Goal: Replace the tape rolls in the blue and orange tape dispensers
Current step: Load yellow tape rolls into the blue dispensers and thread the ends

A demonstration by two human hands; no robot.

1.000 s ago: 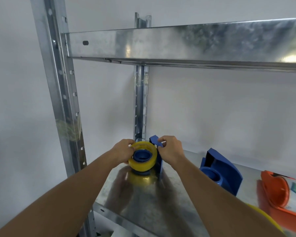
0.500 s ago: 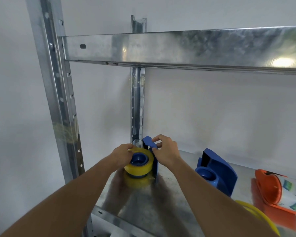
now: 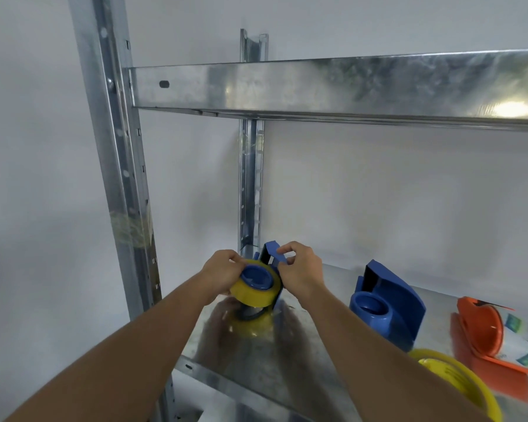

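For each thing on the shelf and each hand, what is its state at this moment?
Held blue tape dispenser: lifted off the shelf, yellowish tape roll on its hub.
Left hand: grips the roll.
Right hand: pinches the dispenser's front flap.
Second blue tape dispenser: standing on the shelf, hub bare.
Orange tape dispenser: lying on its side, printed roll in it.
Yellow spool: lying at the shelf's front edge.

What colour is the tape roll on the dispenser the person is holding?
Translucent yellow tape roll, on a blue hub, best seen in the head view.
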